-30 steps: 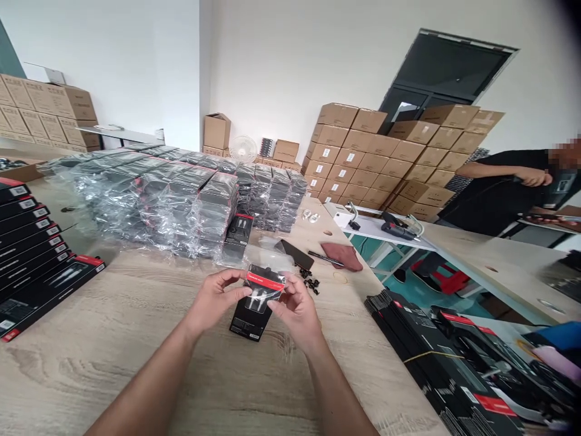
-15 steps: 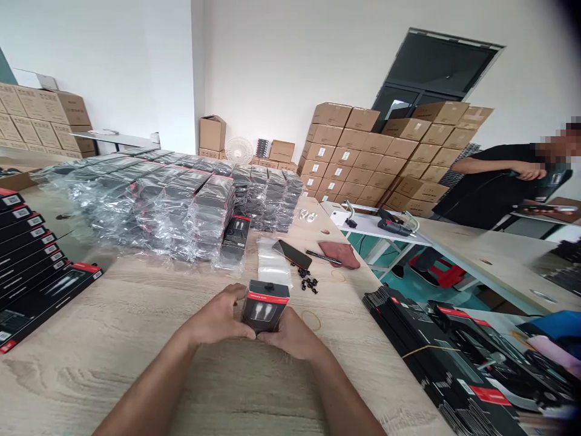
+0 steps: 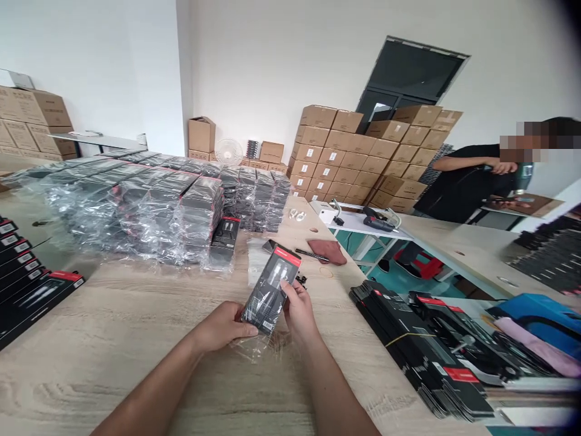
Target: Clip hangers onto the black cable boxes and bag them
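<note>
A black cable box (image 3: 265, 306) with a red top band and a picture of two plugs leans between my hands, its front tilted up toward me. Clear plastic film wraps its lower end and hangs loose beneath. My left hand (image 3: 222, 327) grips the lower left corner, thumb on the front. With its thumb across the front near the plug picture, my right hand (image 3: 300, 310) holds the right edge; its other fingers are mostly hidden behind. Just beyond the box lie clear plastic bags (image 3: 256, 257) and small black clips (image 3: 301, 280), partly covered by it.
Film-wrapped black boxes (image 3: 158, 206) are stacked at the back left, unwrapped boxes (image 3: 40, 297) at the left edge. A brown cloth (image 3: 327, 251) and a pen (image 3: 312, 255) lie ahead. Banded flat cartons (image 3: 403, 339) sit right. A person (image 3: 472, 178) stands at the far table.
The box has turned from standing upright to leaning, showing its long front and loose film. My right hand has moved up its side. The view has swung slightly right.
</note>
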### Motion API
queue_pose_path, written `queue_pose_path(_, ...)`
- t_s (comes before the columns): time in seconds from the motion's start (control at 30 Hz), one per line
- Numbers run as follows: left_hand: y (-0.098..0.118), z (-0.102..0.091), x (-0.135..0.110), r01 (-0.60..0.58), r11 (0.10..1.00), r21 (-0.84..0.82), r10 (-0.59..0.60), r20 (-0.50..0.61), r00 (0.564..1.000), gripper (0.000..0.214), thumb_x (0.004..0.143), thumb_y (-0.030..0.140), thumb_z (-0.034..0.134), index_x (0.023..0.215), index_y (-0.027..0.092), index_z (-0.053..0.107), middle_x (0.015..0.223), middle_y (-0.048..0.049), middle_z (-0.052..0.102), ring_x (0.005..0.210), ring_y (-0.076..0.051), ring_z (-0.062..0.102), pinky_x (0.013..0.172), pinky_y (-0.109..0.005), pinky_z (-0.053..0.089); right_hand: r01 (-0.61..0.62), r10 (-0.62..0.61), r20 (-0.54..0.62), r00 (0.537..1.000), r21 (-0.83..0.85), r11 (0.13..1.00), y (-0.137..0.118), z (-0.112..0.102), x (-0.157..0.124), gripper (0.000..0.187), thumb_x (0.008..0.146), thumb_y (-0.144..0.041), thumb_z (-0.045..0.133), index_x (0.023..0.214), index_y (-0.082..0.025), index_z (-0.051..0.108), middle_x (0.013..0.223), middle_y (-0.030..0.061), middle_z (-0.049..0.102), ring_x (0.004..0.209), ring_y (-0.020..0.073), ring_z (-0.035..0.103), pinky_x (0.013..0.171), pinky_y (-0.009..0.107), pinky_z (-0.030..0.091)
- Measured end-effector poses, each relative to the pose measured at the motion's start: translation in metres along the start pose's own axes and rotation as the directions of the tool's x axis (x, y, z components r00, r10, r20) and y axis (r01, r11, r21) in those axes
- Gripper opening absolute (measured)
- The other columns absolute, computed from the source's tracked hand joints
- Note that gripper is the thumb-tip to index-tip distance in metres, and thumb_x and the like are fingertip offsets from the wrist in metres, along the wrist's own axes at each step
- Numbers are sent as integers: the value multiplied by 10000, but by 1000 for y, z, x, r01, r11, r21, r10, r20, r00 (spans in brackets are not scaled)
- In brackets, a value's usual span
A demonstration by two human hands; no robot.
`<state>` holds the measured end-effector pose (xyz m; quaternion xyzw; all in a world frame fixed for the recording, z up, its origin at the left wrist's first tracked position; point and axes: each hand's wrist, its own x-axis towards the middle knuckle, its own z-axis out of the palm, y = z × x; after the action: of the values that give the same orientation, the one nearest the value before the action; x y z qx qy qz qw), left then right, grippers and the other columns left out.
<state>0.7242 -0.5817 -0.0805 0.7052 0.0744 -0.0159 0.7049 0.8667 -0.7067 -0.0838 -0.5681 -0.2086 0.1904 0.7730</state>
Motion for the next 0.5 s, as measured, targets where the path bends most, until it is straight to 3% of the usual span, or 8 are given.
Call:
queue_pose_path(0.1,-5,2,1,122,992,-18,-122,9,992,324,670,450,710,736,143,633,479,68,439,408,-63,299,416,-210,190,-16,17,-22,1000,62,998,2,-2,2,322,734,-439,671,938,-192,644,870,53,707,750,213,654,638,316,525)
queue_pose_path(0.2,-9,2,1,143,979,-145,-147,-23,989,366,628,485,736,672,149,596,456,75,417,387,-49,261,397,-207,156,9,-8,-10,1000,85,996,4,-2,3,319,751,-459,650,940,-203,626,878,44,697,748,199,647,622,297,518)
queue_pose_path(0.37,5,-11,17,-58,905,-421,-49,-239,970,374,633,440,766,611,145,537,433,86,382,361,-19,253,378,-166,166,36,-35,28,999,-35,999,15,-4,5,386,789,-522,579,1029,-219,563,857,39,632,676,161,606,486,231,452)
queue_pose_path(0.5,32,-49,44,-177,794,-582,-57,-362,931,305,707,354,736,641,143,525,413,106,308,337,-11,246,349,-136,188,119,-98,94,991,-260,958,32,-5,1,383,802,-484,572,1084,-226,555,882,38,599,689,155,589,539,248,468)
